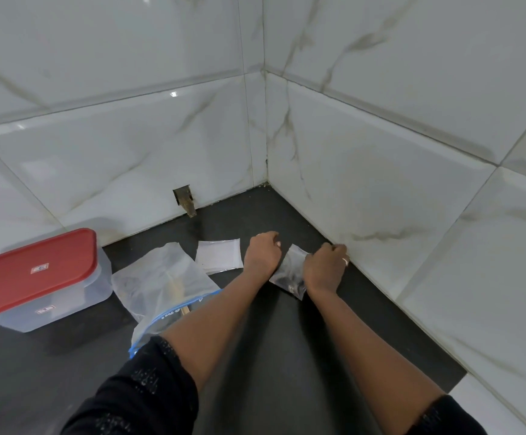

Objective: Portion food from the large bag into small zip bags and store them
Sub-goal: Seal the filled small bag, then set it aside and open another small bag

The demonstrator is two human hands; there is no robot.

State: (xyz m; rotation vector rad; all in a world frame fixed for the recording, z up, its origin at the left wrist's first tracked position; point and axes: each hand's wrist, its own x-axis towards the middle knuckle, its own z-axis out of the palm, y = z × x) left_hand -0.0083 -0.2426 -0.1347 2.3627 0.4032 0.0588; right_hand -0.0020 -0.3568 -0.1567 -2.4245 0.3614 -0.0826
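Starting far left, a clear plastic container [76, 293] with a red lid [35, 271] sits shut on the dark worktop [271, 340], near the left tiled wall [114, 158]. Just right of it the large bag [158, 277] lies flat and limp, blue zip end toward the person, partly under the left forearm. A wooden handle [178, 290] shows through the plastic; little else is visible inside. Behind it, a rusty bracket [184, 199] sticks out of a cutout low in the wall. Next right, a stack of empty small bags [219, 255] lies flat, touching the large bag's far edge.

Left grip [261, 254] has fingers curled, resting against the left edge of the filled small zip bag [288, 271]. Cannot tell whether it actually pinches the plastic. That bag lies on the worktop between both hands, close to the right wall [381, 183], with dark food at its near end. Right grip [324, 266], ring [345, 261] on one finger, curls over the bag's right top edge and pinches it. Black sleeves [142, 387] cover both upper forearms.
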